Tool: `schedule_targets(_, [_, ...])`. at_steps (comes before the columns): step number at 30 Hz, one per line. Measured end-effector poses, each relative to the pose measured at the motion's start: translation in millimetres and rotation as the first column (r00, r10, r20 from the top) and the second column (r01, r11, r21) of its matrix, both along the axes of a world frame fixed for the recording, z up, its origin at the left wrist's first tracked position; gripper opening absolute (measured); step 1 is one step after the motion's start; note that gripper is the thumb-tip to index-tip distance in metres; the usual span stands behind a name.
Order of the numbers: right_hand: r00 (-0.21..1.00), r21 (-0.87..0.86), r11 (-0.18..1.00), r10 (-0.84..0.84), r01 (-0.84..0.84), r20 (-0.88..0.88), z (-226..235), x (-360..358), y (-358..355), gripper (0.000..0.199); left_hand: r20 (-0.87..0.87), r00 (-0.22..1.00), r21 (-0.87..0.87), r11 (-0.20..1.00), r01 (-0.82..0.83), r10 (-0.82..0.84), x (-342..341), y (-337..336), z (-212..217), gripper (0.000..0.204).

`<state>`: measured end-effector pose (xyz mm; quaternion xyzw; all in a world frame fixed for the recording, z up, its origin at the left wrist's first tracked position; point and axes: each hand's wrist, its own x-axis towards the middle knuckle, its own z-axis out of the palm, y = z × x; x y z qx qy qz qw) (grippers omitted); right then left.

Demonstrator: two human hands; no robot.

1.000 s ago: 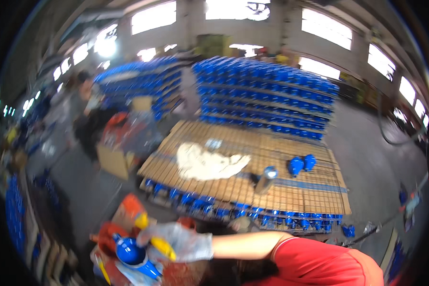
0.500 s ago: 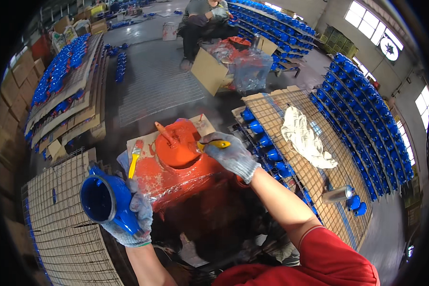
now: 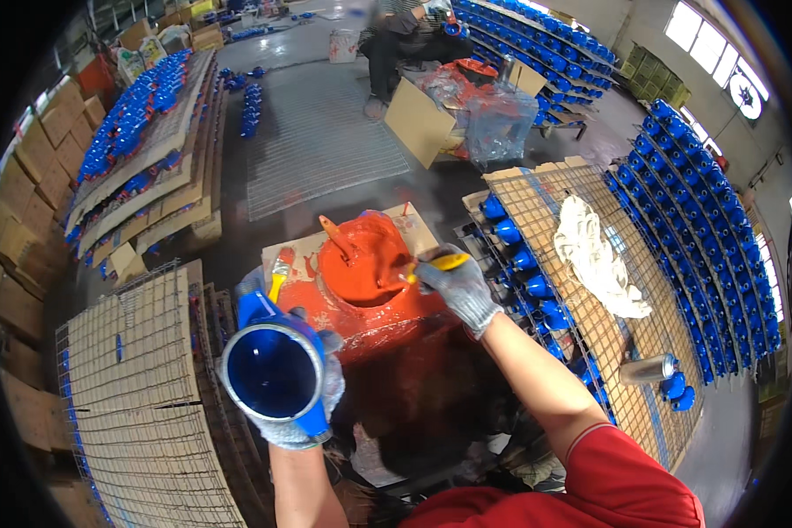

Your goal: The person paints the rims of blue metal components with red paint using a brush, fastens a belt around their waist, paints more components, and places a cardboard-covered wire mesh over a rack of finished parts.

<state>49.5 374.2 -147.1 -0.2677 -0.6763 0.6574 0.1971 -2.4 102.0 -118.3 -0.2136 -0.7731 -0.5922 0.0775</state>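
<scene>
My left hand, in a grey knit glove, grips a blue metal pipe fitting from beneath and its right side. The fitting's round mouth faces up toward me, with a dark blue inside. My gloved right hand is closed round a yellow-handled paintbrush. That brush's head is at the right side of a round tub of red paint. A second brush with a reddish handle stands tilted in the paint. On the red-smeared board left of the tub lies another yellow-handled brush.
To the right, a wire rack over cardboard carries a white cloth and a metal can. Stacked blue fittings stand beyond. Wire mesh lies at left. Ahead, a person sits by a paint-covered box.
The fitting has turned so its mouth faces me more squarely, and my left hand has moved right toward the tub. The brush has dipped lower at the tub's right side. The view has shifted.
</scene>
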Motion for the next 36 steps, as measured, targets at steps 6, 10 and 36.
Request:
schedule_targets(6, [0.993,0.117,0.986,-0.112,0.116,-0.037,-5,37,0,0.02,0.212,0.295,0.977,0.204,-0.058,-0.932,11,11,6,0.063])
schedule_targets(10, [0.988,0.007,0.996,-0.09,0.091,-0.122,-1,48,2,0.017,0.093,0.181,0.983,0.062,-0.171,-0.979,18,25,10,0.074])
schedule_targets(36, [0.885,-0.252,0.954,0.028,-0.163,-0.465,99,105,4,0.018,-0.072,0.914,-0.045,0.917,0.397,-0.399,60,33,-24,0.118])
